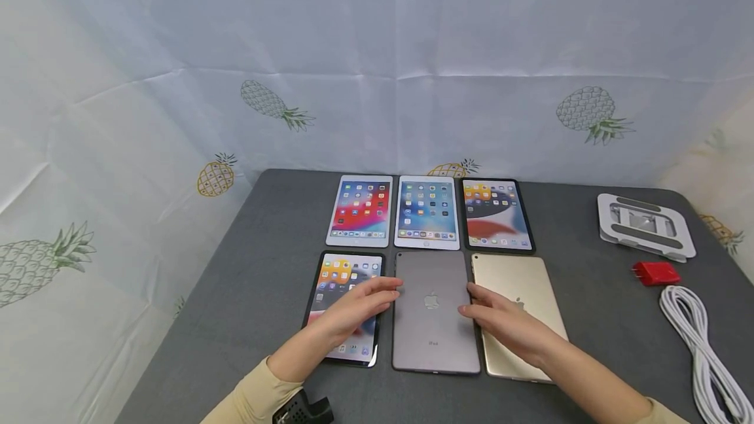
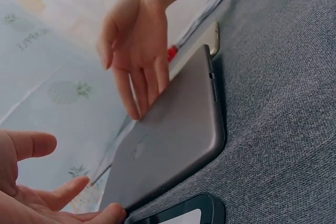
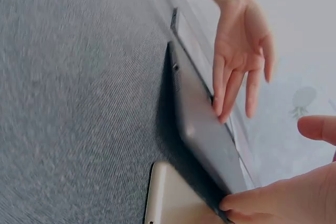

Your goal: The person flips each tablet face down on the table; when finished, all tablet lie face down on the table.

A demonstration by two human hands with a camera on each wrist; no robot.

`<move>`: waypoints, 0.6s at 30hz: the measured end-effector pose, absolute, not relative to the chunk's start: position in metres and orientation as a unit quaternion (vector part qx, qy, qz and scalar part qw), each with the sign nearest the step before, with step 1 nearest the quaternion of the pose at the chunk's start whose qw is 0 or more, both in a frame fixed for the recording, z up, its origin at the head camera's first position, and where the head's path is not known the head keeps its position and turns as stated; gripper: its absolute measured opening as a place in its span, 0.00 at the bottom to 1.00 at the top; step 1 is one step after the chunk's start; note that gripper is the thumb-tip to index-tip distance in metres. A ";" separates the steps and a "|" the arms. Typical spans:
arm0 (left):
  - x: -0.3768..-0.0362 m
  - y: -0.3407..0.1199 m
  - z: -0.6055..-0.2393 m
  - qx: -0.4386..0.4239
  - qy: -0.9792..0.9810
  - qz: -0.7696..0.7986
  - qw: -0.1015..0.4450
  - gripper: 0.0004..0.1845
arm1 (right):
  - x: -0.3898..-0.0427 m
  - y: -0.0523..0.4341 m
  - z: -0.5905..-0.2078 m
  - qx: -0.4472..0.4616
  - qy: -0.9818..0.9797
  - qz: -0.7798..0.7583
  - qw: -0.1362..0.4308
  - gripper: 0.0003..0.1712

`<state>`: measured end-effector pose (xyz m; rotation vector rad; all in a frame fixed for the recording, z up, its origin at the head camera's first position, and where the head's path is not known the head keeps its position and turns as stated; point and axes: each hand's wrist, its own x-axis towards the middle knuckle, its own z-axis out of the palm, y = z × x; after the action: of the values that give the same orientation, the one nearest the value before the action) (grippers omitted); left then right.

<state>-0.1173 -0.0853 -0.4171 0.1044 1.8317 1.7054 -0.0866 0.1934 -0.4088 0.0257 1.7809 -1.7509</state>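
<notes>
A grey tablet lies face down, its apple logo showing, between both hands. My left hand reaches over a black-rimmed tablet with a lit screen, fingertips at the grey tablet's left edge. At the opposite edge are the fingertips of my right hand, which extends across a gold tablet lying face down. Both hands have fairly straight fingers, thumbs apart from them. In the right wrist view, dark shadow shows under the grey tablet's side nearest the right fingers.
Behind are two white tablets and a black-rimmed one, screens lit. On the right lie a folded white stand, a red charger plug and a coiled white cable. A pineapple-print curtain hangs behind the grey table.
</notes>
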 end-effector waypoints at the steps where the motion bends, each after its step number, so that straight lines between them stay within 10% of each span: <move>1: -0.117 -0.085 -0.417 0.041 0.694 0.647 0.313 0.26 | -0.086 0.194 -0.408 0.014 0.674 -0.666 0.319 0.48; 18: -0.117 -0.087 -0.414 0.037 0.689 0.649 0.320 0.26 | -0.084 0.195 -0.404 0.007 0.673 -0.666 0.320 0.46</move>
<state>-0.1168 -0.0871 -0.4144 0.0975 1.8123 1.7063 -0.0837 0.1951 -0.4042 0.0192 1.7702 -1.7519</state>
